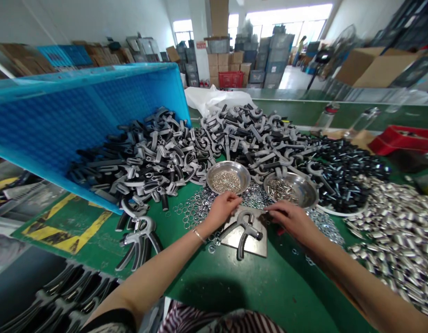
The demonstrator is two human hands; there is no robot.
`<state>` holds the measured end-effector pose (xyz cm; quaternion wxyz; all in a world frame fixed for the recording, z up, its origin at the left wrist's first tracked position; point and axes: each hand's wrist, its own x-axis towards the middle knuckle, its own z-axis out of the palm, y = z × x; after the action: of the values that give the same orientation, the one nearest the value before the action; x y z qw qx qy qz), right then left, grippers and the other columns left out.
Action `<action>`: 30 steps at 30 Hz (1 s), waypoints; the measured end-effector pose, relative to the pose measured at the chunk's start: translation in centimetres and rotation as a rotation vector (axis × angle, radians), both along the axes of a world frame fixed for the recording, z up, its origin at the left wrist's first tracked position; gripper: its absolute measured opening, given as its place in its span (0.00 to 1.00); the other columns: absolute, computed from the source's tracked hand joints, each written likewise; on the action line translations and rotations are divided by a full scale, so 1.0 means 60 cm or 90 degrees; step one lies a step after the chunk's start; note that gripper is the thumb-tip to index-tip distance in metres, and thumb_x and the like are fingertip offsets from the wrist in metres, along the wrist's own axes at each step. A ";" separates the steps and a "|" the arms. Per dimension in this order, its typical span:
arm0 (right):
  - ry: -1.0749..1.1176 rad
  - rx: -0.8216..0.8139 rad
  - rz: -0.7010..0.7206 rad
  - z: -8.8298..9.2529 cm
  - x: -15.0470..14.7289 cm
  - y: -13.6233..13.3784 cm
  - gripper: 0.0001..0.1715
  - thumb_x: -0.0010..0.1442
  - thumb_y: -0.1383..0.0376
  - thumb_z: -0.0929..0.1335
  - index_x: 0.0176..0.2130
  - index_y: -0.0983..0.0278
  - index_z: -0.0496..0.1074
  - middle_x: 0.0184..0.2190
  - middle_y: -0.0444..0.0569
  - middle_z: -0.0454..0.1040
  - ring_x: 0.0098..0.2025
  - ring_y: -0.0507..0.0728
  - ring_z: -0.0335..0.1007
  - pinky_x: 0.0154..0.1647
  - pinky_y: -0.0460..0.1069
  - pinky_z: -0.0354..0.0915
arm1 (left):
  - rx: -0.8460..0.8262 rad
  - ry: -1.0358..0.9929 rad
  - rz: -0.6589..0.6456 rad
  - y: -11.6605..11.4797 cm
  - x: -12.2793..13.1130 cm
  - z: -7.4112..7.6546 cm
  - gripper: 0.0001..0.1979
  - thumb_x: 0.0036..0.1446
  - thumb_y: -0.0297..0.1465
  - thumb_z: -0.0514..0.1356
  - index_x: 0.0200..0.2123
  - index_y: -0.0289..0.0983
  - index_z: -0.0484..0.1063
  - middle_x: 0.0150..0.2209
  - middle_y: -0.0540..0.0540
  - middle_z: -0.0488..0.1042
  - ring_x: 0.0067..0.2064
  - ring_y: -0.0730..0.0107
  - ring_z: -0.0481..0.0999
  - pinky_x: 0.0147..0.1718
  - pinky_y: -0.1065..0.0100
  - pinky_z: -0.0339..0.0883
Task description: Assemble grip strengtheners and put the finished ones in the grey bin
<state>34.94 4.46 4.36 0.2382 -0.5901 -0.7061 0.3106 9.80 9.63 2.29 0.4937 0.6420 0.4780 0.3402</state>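
Note:
A grey-and-black hand grip strengthener (pixel 246 230) lies on a flat metal plate (pixel 258 249) in front of me, its handles pointing toward me and to the left. My left hand (pixel 225 206) is above the plate's upper left corner, by the rim of a metal bowl of tiny metal parts (pixel 228 176). Its fingers are pinched together; anything between them is too small to make out. My right hand (pixel 286 216) is at the plate's upper right, just below a second bowl of small metal pins (pixel 290 190). Thumb and fingers are drawn together there, with a small red thing partly hidden beneath.
A tipped blue crate (pixel 96 106) spills grey handle parts (pixel 165 157) onto the green table. Metal rings (pixel 196 208) lie around the bowls. Black parts (pixel 349 166) and silver cylinders (pixel 401 231) are heaped at right. Assembled grips (pixel 140 238) stand at left. A red bin (pixel 404 138) sits farther back.

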 end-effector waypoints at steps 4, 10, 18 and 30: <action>-0.102 0.025 0.043 -0.022 -0.039 -0.003 0.14 0.63 0.63 0.63 0.42 0.62 0.77 0.38 0.49 0.77 0.34 0.55 0.73 0.36 0.50 0.69 | -0.021 0.009 -0.001 -0.043 -0.072 -0.009 0.12 0.59 0.37 0.59 0.38 0.35 0.76 0.26 0.51 0.76 0.32 0.70 0.77 0.38 0.69 0.68; -0.211 0.016 0.055 -0.031 -0.054 0.029 0.15 0.65 0.60 0.62 0.38 0.64 0.75 0.36 0.49 0.78 0.35 0.56 0.74 0.35 0.49 0.65 | -0.113 -0.099 0.058 -0.077 -0.093 -0.010 0.13 0.57 0.37 0.62 0.40 0.34 0.74 0.27 0.49 0.79 0.32 0.68 0.79 0.39 0.68 0.69; -0.404 0.028 0.127 -0.016 -0.090 0.046 0.10 0.64 0.65 0.64 0.36 0.64 0.74 0.37 0.55 0.79 0.40 0.60 0.75 0.40 0.50 0.65 | -0.064 -0.028 0.049 -0.075 -0.048 -0.025 0.09 0.57 0.36 0.61 0.32 0.35 0.73 0.29 0.49 0.75 0.32 0.70 0.75 0.34 0.70 0.66; -0.617 -0.023 0.069 0.022 -0.040 0.027 0.17 0.64 0.55 0.66 0.40 0.68 0.73 0.33 0.65 0.80 0.34 0.70 0.79 0.31 0.56 0.68 | 0.260 0.329 -0.060 -0.066 0.004 -0.037 0.07 0.63 0.30 0.58 0.33 0.35 0.73 0.36 0.45 0.74 0.42 0.64 0.72 0.45 0.65 0.64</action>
<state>32.57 6.07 5.71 -0.1448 -0.6331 -0.7600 0.0246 10.04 5.68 0.09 0.2323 0.8141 0.4794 0.2314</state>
